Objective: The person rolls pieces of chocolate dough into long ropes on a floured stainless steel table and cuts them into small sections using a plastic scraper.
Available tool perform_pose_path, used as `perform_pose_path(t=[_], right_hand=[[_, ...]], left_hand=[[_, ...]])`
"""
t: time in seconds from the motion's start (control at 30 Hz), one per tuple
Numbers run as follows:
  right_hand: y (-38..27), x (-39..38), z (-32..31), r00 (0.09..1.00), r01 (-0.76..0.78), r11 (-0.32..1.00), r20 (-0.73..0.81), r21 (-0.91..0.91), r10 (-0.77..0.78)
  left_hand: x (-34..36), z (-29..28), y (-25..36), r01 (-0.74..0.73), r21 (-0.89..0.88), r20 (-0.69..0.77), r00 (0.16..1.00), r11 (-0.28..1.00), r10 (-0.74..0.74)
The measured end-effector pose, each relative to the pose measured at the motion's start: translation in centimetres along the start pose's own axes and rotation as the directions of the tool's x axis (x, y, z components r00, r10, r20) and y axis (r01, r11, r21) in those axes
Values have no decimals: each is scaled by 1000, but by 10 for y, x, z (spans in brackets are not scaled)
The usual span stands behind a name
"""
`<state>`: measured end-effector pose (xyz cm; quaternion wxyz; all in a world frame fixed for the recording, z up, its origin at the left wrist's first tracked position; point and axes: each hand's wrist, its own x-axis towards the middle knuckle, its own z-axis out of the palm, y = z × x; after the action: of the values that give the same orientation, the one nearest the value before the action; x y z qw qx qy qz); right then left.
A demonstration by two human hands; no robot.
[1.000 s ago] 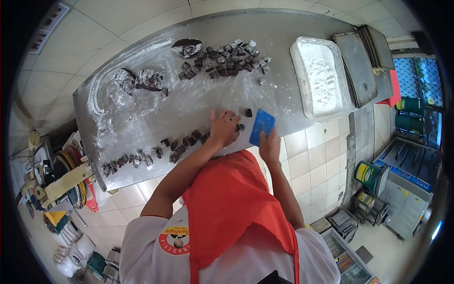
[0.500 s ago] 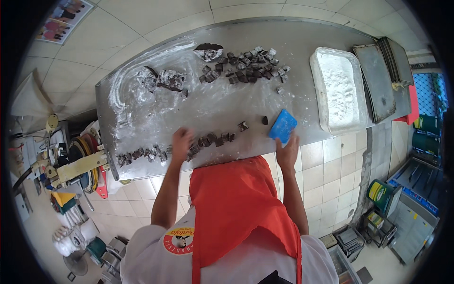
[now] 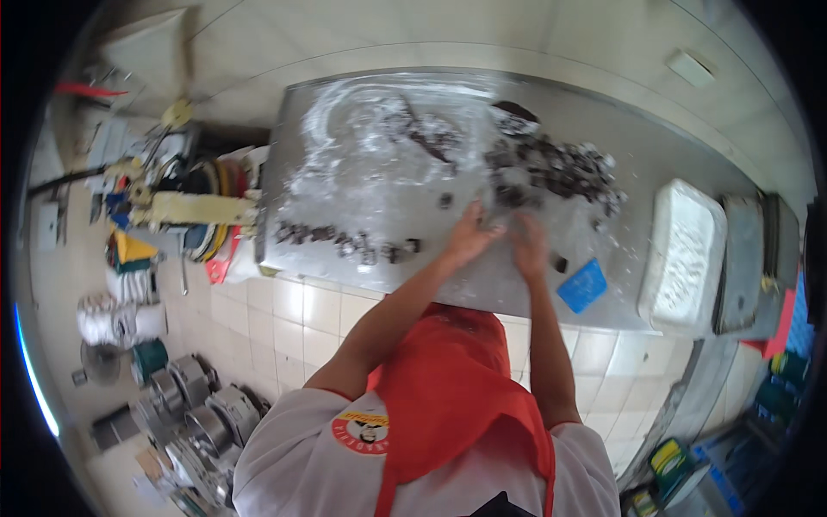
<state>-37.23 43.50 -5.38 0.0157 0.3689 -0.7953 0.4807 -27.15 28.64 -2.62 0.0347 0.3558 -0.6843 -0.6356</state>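
Observation:
On the floured steel table (image 3: 285,155), my left hand (image 3: 469,237) is near the middle, fingers apart and holding nothing, just below a pile of dark dusted cubes (image 3: 556,168). My right hand (image 3: 528,241) is beside it, blurred by motion, its fingers unclear. A blue scraper (image 3: 582,284) lies right of it, beside a single dark piece (image 3: 559,263). A row of cubes (image 3: 323,233) runs along the near left. Dark slabs (image 3: 431,138) and a rounded chunk (image 3: 514,118) lie toward the back.
A white tub of powder (image 3: 680,258) and stacked metal trays (image 3: 741,258) occupy the table's right end. Machinery with a pale arm (image 3: 198,207) stands past the left end; metal appliances (image 3: 207,422) sit at lower left.
The scraper left my right hand and now lies flat. Some cubes from the near row have moved up to the pile, with both hands following. The view has swung, shifting the surroundings.

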Motion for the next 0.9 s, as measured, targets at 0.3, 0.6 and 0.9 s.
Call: perform_pose_path(t=[0.3,0.6,0.9], right_hand=[[-139,-73,99,582,-532,837,773,128,252],[-195,-97,248,172,-954,295,916,62,363],[-165,-11,123,928,-233,940,-345,-248,139]], left_hand=[[-120,-461,-156,553,680,-686,712,482,150],[-70,-413,-178,119,736,-191,981,666,36],[-8,-191,-21,-556,188,140,831,809,538]])
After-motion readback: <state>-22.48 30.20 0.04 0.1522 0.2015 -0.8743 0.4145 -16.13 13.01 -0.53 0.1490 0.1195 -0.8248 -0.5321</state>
